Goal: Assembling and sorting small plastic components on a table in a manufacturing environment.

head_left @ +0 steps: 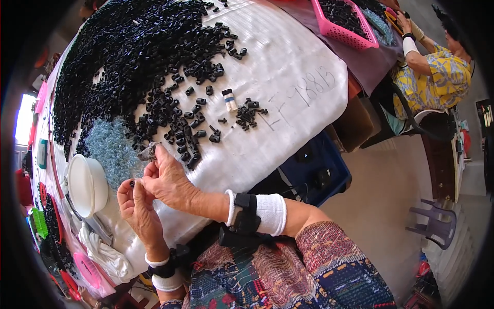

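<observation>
My left hand [139, 213] pinches a small black plastic part [132, 183] between thumb and fingers. Close against it, my right hand [172, 180] is closed, its fingertips meeting near the left hand's. What it pinches is too small to make out. A greyish, crumpled-looking piece [147, 152] shows at its upper fingertips. Just beyond both hands lies a heap of small clear-bluish pieces [110, 147]. Loose black cylindrical parts [182, 123] are scattered ahead of my right hand, spreading from a large black pile [128, 56].
A white tub [87, 185] stands left of my hands, near a white cloth [105, 252]. Two small pale tubes with dark ends [229, 100] lie beside small black pieces [250, 113]. A pink basket [347, 26] is at far right, near another person [432, 77]. A blue crate [319, 170] sits below the table edge.
</observation>
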`<state>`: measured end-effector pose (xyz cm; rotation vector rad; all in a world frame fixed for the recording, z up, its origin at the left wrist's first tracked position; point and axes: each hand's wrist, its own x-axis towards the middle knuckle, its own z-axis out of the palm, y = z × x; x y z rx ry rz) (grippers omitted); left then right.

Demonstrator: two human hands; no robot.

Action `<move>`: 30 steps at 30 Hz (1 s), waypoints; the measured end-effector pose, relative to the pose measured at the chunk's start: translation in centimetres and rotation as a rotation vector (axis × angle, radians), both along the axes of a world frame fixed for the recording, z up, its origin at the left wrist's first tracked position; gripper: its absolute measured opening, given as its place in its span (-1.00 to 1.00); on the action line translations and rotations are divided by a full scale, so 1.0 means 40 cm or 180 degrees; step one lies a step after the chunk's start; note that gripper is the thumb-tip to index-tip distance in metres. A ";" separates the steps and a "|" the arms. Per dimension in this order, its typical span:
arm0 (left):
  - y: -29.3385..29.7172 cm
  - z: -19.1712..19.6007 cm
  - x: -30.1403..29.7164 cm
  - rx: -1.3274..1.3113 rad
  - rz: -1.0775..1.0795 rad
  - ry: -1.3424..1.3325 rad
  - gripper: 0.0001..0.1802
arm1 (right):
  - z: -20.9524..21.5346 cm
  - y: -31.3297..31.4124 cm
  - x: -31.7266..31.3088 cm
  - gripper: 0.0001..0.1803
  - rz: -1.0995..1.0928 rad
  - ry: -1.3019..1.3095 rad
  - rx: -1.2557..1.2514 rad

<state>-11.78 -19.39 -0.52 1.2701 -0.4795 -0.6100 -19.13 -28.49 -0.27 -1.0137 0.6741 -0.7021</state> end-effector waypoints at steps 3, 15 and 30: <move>-0.007 0.008 -0.002 0.0182 0.0065 -0.0053 -0.81 | 0.000 0.001 -0.007 -0.68 -0.0071 0.0203 -0.0344; -0.030 0.016 0.040 0.0766 -0.0023 -0.0190 -0.82 | -0.006 -0.032 -0.003 -0.73 -0.0212 0.0165 -0.0660; -0.018 0.035 0.023 0.0489 -0.0680 -0.0367 -0.82 | 0.015 -0.055 -0.023 -0.75 -0.0007 0.0071 -0.1758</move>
